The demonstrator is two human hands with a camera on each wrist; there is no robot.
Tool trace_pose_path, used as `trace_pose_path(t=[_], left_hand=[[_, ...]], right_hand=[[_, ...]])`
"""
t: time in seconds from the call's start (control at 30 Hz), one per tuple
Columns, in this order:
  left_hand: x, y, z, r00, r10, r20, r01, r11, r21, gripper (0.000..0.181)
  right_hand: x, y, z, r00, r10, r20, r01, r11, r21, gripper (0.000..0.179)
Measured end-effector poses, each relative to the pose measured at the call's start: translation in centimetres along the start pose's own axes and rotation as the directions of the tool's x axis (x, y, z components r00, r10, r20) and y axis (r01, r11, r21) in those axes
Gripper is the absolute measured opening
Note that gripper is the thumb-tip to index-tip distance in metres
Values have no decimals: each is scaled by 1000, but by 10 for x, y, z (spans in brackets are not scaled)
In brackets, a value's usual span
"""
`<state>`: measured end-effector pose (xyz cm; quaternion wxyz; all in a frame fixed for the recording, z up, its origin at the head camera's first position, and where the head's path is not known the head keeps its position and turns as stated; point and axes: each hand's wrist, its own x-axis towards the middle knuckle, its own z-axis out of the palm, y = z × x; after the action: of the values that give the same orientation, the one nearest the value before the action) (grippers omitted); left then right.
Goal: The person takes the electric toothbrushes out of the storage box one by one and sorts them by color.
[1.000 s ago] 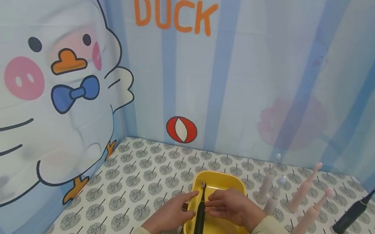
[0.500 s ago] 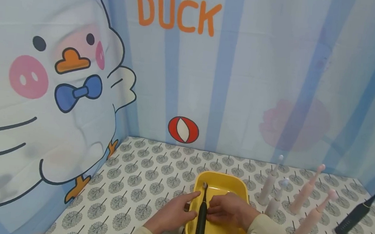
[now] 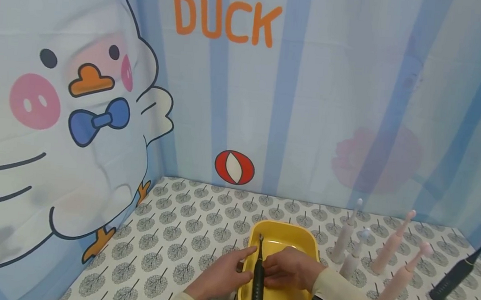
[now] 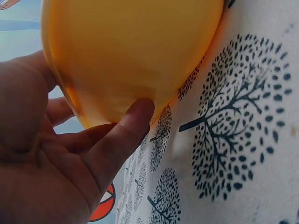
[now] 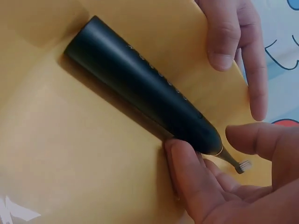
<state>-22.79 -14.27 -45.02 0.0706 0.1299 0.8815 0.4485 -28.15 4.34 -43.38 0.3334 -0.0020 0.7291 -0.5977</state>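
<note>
A black electric toothbrush (image 3: 258,288) lies lengthwise along the left side inside a yellow plastic tub (image 3: 314,236). Its button row faces up, and its bristled head points to the far end. My right hand (image 3: 292,268) reaches into the tub and holds the toothbrush near its neck, fingertips along one side and thumb (image 5: 250,137) by the other. At the tub's left wall, my left hand (image 3: 223,273) grips the rim, with a digit pressed against the outer wall (image 4: 135,56) in the left wrist view.
Right of the tub stand two pale grey electric toothbrushes (image 3: 342,243), two pink ones (image 3: 397,285) and another black one (image 3: 452,279). A tree-print cloth (image 3: 191,240) covers the table. Behind hangs a striped curtain (image 3: 312,104) with a duck print.
The toothbrush in the tub has rolled so its buttons now show on top. My right hand's fingers have curled in against it. My left hand stays at the tub's rim.
</note>
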Motion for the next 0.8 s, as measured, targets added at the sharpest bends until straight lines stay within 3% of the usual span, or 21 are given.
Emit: trace_pose_path(t=[0.5,0.8], left_hand=[[-3,-1,5,1000,-15,-26,16,999,31,61],[-2,2,-1,1000,4,-7,-4,1000,9,59]], right_hand=[[3,4,7,999,21,31,-17,994,-108,13],[1,-2,3,998,-51,22,53,991,-123,13]])
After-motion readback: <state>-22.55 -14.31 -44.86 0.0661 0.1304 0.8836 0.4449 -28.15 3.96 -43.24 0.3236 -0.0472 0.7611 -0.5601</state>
